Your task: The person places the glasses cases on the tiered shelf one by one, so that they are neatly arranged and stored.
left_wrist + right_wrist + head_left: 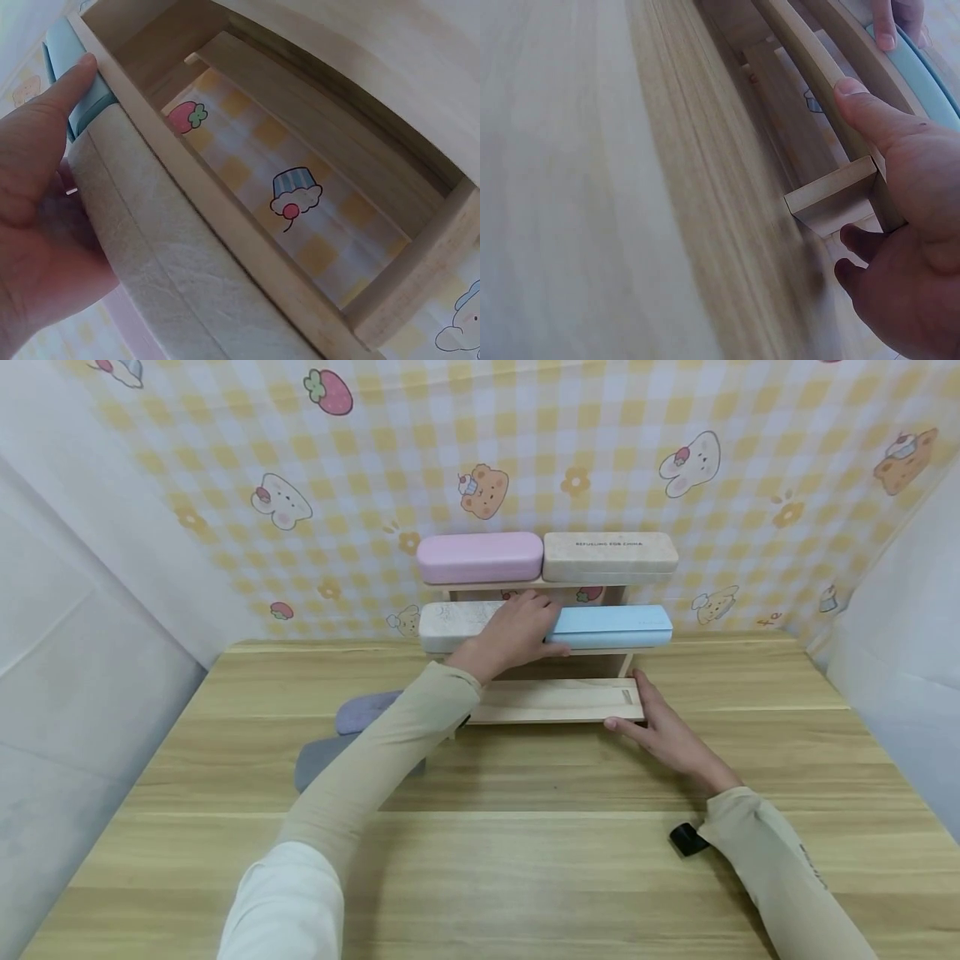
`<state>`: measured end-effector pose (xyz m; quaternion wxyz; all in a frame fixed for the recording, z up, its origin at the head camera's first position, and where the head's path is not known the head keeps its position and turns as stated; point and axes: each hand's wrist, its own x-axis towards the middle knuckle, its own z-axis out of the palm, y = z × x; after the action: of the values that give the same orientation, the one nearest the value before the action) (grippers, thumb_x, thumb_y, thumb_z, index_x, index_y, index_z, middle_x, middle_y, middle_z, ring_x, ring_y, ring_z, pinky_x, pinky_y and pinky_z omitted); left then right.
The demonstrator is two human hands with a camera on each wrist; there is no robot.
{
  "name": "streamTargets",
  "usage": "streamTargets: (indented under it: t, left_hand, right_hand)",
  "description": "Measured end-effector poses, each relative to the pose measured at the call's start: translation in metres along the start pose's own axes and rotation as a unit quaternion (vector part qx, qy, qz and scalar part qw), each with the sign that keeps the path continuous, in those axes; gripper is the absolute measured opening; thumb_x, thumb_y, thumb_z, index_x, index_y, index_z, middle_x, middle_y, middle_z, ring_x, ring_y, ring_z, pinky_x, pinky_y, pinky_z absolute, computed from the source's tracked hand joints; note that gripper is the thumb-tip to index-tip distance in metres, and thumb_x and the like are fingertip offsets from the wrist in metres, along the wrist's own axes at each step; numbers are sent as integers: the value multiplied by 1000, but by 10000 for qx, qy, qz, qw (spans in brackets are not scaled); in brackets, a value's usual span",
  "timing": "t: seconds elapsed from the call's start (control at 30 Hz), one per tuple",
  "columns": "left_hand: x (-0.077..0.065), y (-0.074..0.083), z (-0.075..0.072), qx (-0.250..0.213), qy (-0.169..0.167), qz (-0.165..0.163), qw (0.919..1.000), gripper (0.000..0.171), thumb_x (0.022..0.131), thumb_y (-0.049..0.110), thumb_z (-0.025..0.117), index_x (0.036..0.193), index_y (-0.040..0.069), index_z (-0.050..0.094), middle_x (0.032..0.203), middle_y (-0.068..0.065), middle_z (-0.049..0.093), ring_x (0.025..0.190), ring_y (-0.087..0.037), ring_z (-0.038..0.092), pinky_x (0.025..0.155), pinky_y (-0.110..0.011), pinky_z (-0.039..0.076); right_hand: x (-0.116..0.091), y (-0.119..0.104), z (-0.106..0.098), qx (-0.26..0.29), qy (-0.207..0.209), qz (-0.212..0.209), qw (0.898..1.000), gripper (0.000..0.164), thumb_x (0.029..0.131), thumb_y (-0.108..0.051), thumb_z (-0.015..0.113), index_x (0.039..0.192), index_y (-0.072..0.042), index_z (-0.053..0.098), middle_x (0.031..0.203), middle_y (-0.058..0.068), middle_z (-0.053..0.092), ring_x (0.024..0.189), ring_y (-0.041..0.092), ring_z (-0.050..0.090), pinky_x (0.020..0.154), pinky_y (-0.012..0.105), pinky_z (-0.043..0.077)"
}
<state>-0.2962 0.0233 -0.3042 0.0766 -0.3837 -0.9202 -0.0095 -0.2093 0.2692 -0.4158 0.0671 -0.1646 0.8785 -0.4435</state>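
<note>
A stepped wooden rack [551, 702] stands on the table, with glasses cases on its two upper tiers. On the middle tier, my left hand [521, 631] holds the left end of a light blue glasses case [615, 622], thumb on its front and fingers over its top. Right beside that hand lies a white patterned case [457, 622], partly covered by it in the head view. My right hand [671, 735] grips the right end of the bare lowest tier, its thumb along the front edge [799, 52].
A pink case [480, 558] and a beige case [611, 558] sit on the top tier. Left of the rack, a purple case [363, 712] and a grey case [322, 762] lie on the table [525, 877], partly behind my left arm. A patterned cloth [420, 452] hangs behind.
</note>
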Motion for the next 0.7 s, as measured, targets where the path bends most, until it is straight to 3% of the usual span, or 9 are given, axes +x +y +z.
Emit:
streamTargets:
  t: [0.1,0.43,0.7]
  left_hand:
    - [0,1,-1,10,-39,-26,10000,50,86,51,58,104,4,61,107,-8,60,99,-23,52,89,-34,39]
    - [0,3,1,196,-161,-189,9995,57,89,52,52,118,3,55,117,-10,56,109,-25,47,96,-37,36]
    - [-6,6,1,234,37,-70,9997,68,92,45,53,138,-2,38,135,-15,45,126,-28,37,108,-37,24]
  right_hand:
    - [0,1,0,78,5,-57,10000,97,91,-30,61,146,-2,-14,151,25,-4,137,35,2,107,55,9]
    - [1,2,0,54,0,-32,10000,96,91,-31,60,146,-3,-15,151,24,-5,138,36,1,107,56,9]
    - [1,0,2,-16,-5,-27,10000,96,92,-31,60,146,-3,-14,151,25,-6,137,38,0,106,57,9]
